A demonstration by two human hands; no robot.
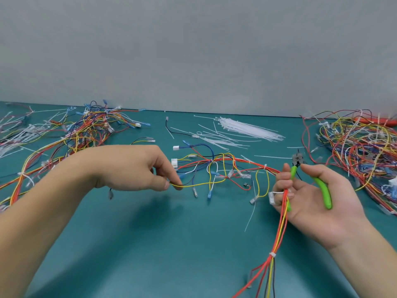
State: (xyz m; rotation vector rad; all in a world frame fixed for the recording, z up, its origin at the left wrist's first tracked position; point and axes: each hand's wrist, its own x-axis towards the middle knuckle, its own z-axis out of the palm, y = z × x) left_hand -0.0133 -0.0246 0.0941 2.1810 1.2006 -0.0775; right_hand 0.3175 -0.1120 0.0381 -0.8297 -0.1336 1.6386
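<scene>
A matte teal surface [150, 244] runs back to a plain grey wall [193, 50], and the work lies in the middle of it: a wire harness [242, 165] of thin red, orange, yellow, blue and white leads, stretched between the two hands. The left hand [137, 168] has its fingers [166, 185] pinching one yellow wire [199, 184] between thumb and forefinger, drawing it out to the side as a shallow sagging loop. The right hand [318, 201] is palm up, its fingers curled round the harness trunk together with one handle of the cutters [322, 186], whose other glossy green handle lies across the palm. The main risk, as I judge it, is the small steel nose of the cutters sitting right beside live insulation: a squeeze meant for a tie tail could nick a lead. Pulling the yellow wire harder could also drag its crimped end, or snag the clear-sleeved terminals and the white connector [174, 162] among the crossing loops. With tool and bundle sharing one grip, either may slip. The leads are smooth, limp and springy; a small white cable tie [272, 254] cinches the trunk near the front edge. Stiff, straight white cable ties [247, 127] lie fanned at the back, and tangled heaps of harnesses sit far left [81, 134] and far right [365, 147].
</scene>
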